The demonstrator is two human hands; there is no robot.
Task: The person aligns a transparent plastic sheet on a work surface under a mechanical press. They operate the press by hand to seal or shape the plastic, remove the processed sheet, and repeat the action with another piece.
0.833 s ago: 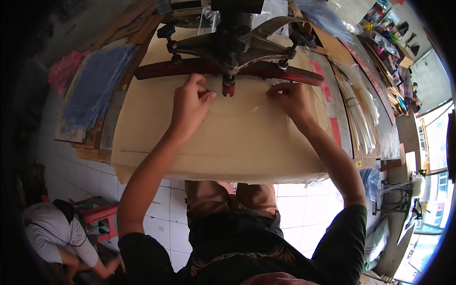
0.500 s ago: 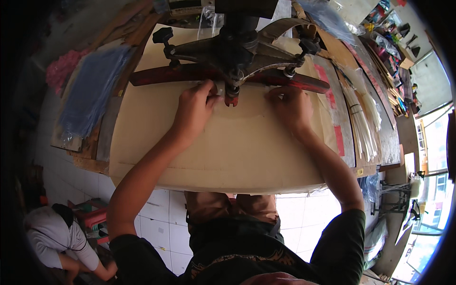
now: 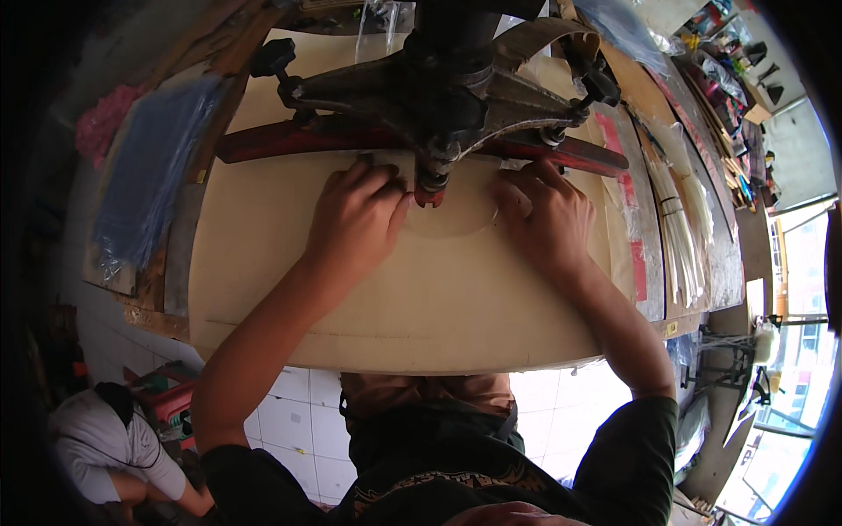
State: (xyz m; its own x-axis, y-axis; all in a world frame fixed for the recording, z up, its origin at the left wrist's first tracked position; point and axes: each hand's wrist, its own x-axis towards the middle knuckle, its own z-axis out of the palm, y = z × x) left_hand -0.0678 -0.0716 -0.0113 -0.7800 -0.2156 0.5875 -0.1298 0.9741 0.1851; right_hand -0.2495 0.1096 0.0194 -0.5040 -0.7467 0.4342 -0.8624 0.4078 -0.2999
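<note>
Both hands are over the broad tan board, just in front of a long red bar [image 3: 289, 143] under a black metal press head [image 3: 443, 105]. A thin clear plastic sheet [image 3: 452, 230] shows faintly as a curved, glossy outline between them. My left hand [image 3: 355, 215] is closed, its fingers curled toward the bar and the thumb beside the bar's middle fitting [image 3: 430, 193]. On the other side of that fitting, my right hand [image 3: 551, 215] is closed too, thumb and fingers bent together at the sheet's right side. The bar's shadow partly hides the fingertips.
Stacked blue-tinted plastic sheets [image 3: 158, 167] lie at the left, by a pink bag [image 3: 105, 123]. Bundled white strips [image 3: 680, 215] lie on the right boards. Black knobs [image 3: 274, 57] stick out from the press. Another person [image 3: 114, 447] bends down at the lower left.
Press and board appear larger and a little lower in view. My hands have turned flatter, knuckles up, and are slightly nearer to me. The other person stays bent over.
</note>
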